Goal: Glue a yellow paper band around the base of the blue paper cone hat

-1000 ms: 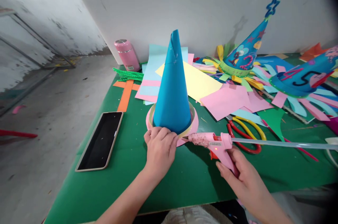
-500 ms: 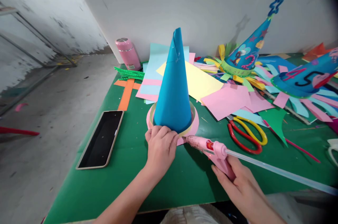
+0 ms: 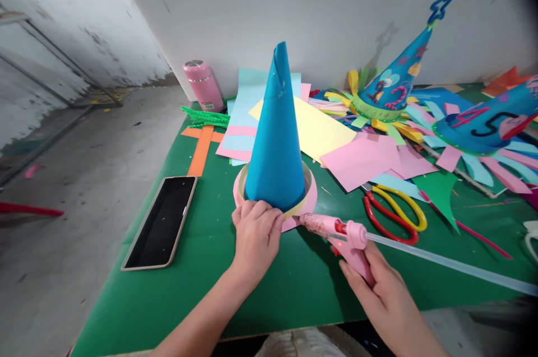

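Note:
A plain blue paper cone (image 3: 277,138) stands upright inside a pale yellow-green paper band (image 3: 311,189), with a pink paper ring (image 3: 236,191) around its foot. My left hand (image 3: 256,236) is closed on the near side of the band, its fingers hiding that part of the rim. In my right hand (image 3: 384,290) is a pink hot glue gun (image 3: 336,231), gripped by its handle. Its nozzle points left at the band's near edge, just right of my left fingers; whether it touches cannot be made out. A long translucent glue stick (image 3: 445,262) sticks out of the gun's back.
Left on the green table (image 3: 202,301) lies a phone (image 3: 162,222). Behind it are orange strips (image 3: 202,149), green pipe cleaners (image 3: 204,117) and a pink bottle (image 3: 204,85). Scissors (image 3: 393,211), pink paper (image 3: 361,158) and two decorated cone hats (image 3: 390,85) lie to the right.
My right hand and the glue gun have shifted slightly right, drawing the nozzle a little away from my left fingers. The cone's tip has moved slightly left; my left hand stays almost in place.

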`<state>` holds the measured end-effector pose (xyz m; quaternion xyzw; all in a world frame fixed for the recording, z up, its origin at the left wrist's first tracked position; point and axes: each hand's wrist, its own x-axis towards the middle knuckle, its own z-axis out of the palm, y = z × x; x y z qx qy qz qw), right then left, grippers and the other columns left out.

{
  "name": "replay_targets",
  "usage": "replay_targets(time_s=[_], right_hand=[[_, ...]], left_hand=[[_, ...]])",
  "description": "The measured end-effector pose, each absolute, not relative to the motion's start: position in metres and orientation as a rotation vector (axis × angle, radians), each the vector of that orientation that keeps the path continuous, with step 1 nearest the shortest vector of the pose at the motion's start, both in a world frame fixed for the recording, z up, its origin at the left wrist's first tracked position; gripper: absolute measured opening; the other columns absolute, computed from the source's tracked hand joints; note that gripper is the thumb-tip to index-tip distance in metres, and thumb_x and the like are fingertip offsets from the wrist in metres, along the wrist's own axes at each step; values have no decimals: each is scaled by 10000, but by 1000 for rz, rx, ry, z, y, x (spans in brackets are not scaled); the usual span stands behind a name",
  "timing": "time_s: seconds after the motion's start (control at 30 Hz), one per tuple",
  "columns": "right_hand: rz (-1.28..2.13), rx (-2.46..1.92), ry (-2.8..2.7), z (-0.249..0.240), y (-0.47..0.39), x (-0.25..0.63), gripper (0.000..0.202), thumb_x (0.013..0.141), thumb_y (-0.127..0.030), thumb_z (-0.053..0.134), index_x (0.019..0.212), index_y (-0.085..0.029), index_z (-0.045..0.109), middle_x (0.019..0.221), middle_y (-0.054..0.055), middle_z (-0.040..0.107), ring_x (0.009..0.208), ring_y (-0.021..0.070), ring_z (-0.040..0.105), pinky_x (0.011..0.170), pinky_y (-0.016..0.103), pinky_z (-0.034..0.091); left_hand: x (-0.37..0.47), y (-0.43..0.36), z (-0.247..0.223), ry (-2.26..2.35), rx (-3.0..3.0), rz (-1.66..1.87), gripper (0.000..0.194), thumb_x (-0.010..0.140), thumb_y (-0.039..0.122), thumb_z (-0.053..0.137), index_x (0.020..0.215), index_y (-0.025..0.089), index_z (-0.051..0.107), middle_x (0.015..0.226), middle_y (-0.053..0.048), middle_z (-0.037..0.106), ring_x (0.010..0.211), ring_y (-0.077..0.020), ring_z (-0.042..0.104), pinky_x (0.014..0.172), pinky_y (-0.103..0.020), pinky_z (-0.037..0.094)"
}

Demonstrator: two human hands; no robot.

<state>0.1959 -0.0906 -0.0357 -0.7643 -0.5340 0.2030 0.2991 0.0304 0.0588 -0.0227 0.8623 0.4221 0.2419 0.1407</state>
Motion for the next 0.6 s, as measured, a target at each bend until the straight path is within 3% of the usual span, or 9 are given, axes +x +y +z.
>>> replay_targets(time_s=[0.33, 0.6], right_hand=[[584, -1972, -1429, -32, -87, 189, 370, 831, -314, 425, 1183, -204, 453, 1172, 86, 564, 1074, 213, 528, 869, 311, 451], [548, -1949, -1419, -28, -85, 193, 357, 829, -287, 433, 1176, -206, 453, 1179, 78, 560, 1069, 195, 533, 860, 275, 454]], left_hand=[[31, 59, -24, 1219, 2476, 719, 219, 828, 233, 461, 702, 197, 637, 716, -21, 587, 738, -179, 470, 680, -349, 282], [31, 60, -24, 1211, 2472, 735, 224, 827, 235, 457, 701, 197, 639, 706, -22, 585, 739, -180, 469, 703, -358, 288]])
